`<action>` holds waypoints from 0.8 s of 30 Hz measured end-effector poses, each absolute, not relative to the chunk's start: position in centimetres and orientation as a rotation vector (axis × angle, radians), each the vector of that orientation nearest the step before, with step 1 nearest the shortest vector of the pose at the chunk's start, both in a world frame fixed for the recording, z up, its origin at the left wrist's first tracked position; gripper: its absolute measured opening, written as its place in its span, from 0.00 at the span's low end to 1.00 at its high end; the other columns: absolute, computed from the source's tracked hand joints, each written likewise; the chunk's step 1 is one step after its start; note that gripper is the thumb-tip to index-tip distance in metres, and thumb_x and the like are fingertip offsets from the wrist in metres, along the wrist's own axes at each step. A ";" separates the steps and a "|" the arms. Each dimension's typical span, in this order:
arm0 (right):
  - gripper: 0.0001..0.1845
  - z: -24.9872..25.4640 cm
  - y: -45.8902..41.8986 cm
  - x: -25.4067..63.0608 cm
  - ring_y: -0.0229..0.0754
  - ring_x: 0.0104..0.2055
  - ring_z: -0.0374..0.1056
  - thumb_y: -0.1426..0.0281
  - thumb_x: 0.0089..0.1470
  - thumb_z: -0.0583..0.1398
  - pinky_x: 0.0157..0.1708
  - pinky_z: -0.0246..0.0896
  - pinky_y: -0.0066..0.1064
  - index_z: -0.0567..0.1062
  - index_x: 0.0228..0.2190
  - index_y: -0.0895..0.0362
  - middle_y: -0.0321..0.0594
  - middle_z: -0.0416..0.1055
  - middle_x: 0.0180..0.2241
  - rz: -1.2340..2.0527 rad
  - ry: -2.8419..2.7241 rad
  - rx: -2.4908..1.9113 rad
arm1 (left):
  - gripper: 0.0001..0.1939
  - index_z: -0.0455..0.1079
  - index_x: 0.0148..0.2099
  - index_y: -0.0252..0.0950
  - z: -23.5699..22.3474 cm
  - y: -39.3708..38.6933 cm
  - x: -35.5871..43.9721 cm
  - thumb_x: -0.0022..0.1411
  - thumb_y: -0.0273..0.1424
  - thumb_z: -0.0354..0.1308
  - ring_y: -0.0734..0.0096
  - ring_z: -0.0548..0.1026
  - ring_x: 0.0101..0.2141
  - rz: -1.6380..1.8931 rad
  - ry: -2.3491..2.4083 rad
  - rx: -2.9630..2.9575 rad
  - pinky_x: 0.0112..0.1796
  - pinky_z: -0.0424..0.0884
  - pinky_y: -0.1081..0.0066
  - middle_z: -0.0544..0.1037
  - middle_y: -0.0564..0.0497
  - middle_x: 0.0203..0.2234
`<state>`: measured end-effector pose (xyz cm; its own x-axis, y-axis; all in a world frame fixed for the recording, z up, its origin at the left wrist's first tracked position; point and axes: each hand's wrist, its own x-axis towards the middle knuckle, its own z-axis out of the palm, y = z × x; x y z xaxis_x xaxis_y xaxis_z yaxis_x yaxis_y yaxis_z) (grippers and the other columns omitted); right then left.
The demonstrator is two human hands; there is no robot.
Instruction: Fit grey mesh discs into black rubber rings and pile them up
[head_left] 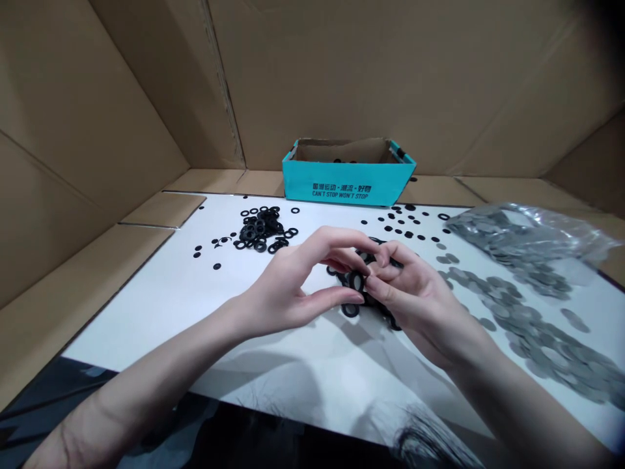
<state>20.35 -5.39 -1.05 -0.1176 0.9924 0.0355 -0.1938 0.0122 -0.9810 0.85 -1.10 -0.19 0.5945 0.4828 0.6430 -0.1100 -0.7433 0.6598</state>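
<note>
My left hand point(297, 280) and my right hand point(410, 293) meet over the middle of a white sheet point(205, 306). Their fingertips pinch together on a small black ring with a grey disc set in it point(356, 281). More black rings point(351, 310) lie just under the hands. A heap of black rubber rings point(261, 229) sits to the far left of the hands. Grey mesh discs point(527, 319) are spread out to the right.
A teal cardboard box point(349, 179) stands at the back centre with black parts inside. A clear plastic bag of grey discs point(532, 234) lies at the right. Small black punched dots point(405, 225) scatter behind the hands. Brown cardboard walls surround the surface.
</note>
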 end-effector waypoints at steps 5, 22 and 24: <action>0.28 -1.2 -5.4 20.3 0.34 0.25 0.66 0.55 0.43 0.76 0.26 0.61 0.26 0.65 0.31 0.51 0.28 0.69 0.24 1.378 -1.142 -0.954 | 0.22 0.65 0.58 0.44 -0.1 -1.0 0.5 0.67 0.21 0.63 0.72 0.83 0.46 1.109 0.276 2.114 0.49 0.80 0.73 0.74 0.49 0.55; 0.26 -1.6 -5.3 20.3 0.35 0.28 0.68 0.57 0.47 0.75 0.27 0.64 0.26 0.65 0.33 0.50 0.29 0.74 0.27 1.319 -1.229 -0.943 | 0.20 0.66 0.58 0.42 -0.2 -1.1 0.8 0.68 0.21 0.60 0.75 0.79 0.39 1.145 0.319 2.234 0.44 0.79 0.74 0.77 0.50 0.46; 0.27 -1.7 -5.3 20.3 0.36 0.27 0.68 0.56 0.46 0.76 0.28 0.64 0.27 0.65 0.34 0.50 0.30 0.74 0.26 1.334 -1.206 -0.962 | 0.20 0.66 0.58 0.42 -0.2 -1.0 0.8 0.68 0.22 0.62 0.74 0.79 0.41 1.159 0.307 2.274 0.45 0.79 0.73 0.78 0.49 0.48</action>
<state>20.33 -5.32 -1.71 -0.1291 0.9884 0.0795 -0.1787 0.0557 -0.9823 0.76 -1.04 -0.24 0.5994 0.4385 0.6697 -0.0489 -0.8150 0.5774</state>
